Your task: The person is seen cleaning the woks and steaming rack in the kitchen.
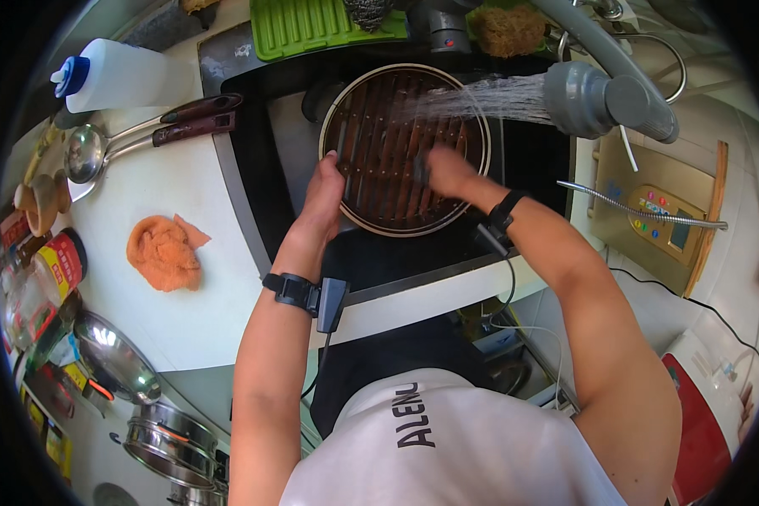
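Note:
A round slatted steamer basket [379, 196], apparently bamboo or wood, is held over the black sink [367, 259]. My left hand [324, 190] grips its left rim, thumb on top and the fingers hidden underneath. My right hand [448, 172] is over the slats, right of the middle, and blurred by motion. It is closed on a small dark grey scrubber [421, 169], too blurred to name more exactly. From the grey faucet sprayer head [575, 100] at the right, a fan of water [481, 98] runs across the basket's upper part.
An orange cloth [164, 253] lies on the white counter [183, 335] at left, below a ladle [87, 154] and a white squeeze bottle [123, 76]. A green ribbed tray [303, 28] and a brown fibre scrubber [509, 30] are behind the sink. A flexible metal hose [639, 209] sticks out at right.

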`<state>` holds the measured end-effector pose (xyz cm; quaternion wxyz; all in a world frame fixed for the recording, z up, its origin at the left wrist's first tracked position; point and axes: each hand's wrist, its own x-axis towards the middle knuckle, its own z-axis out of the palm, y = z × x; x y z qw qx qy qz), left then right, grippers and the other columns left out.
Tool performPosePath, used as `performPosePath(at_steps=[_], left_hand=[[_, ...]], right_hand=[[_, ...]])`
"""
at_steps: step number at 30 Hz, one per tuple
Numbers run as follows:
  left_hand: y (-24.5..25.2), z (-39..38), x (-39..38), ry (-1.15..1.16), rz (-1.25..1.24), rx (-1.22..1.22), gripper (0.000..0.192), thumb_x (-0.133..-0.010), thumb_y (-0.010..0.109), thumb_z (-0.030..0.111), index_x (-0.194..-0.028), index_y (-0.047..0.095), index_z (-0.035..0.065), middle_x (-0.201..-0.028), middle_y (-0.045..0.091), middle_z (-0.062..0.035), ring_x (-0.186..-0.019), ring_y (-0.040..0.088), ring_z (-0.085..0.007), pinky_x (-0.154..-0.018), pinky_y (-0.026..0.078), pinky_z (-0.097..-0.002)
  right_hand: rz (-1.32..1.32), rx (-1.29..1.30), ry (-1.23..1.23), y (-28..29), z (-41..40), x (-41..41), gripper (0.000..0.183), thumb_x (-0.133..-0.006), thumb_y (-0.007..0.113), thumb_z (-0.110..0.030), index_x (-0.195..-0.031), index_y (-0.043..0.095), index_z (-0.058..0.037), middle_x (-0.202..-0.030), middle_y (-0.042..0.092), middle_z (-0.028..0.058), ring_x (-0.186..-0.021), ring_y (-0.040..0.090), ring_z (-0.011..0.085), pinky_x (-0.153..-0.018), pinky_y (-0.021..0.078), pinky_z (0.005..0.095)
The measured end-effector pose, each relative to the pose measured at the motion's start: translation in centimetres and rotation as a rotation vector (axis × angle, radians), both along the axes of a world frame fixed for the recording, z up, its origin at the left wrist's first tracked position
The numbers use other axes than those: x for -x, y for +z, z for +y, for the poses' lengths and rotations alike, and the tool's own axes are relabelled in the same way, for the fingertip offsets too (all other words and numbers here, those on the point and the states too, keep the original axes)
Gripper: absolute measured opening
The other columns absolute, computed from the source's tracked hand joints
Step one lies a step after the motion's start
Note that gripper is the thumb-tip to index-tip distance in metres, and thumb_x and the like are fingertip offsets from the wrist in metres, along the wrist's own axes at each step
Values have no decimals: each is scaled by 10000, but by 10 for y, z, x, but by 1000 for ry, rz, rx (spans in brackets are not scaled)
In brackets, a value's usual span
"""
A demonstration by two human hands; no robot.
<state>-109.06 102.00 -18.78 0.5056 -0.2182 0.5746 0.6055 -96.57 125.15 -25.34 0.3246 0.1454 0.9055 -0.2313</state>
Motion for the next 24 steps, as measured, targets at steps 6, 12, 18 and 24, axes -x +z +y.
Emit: performPosePath(at_steps=[6,12,18,24], left_hand=[[3,9,3,-110,-54,-82,775,-1020,251,539,-1573,96,17,-1646,131,-155,-1510,160,-304,-1172,247,-495],[-32,-11,-1,-192,-5,-89,770,-1016,235,551,-1569,132,25,-1646,159,-125,-1499,193,-312,-1155,250,-552],[2,2,3,-182,-68,-55,753,-1022,221,533,-1569,133,24,-1647,163,-118,-1499,193,-316,-1151,234,-581],[-11,4,-10,-173,-1,-9,720,-1020,273,514,-1547,250,23,-1605,270,-164,-1468,272,-311,-1157,266,-498]], right_hand=[[111,-330,13,-9,46,23,153,-798,586,-55,-828,713,24,-930,684,266,-895,673,422,-800,556,476],[-207,10,33,0,-2,2,185,-757,652,-96,-874,715,32,-949,679,266,-913,658,431,-832,534,473],[408,-181,-345,16,46,33,212,-756,649,-134,-880,702,30,-904,666,270,-876,647,440,-784,529,498],[45,-88,-149,3,3,41,248,-766,629,-113,-978,691,1,-1184,607,231,-1043,620,393,-897,513,467]])
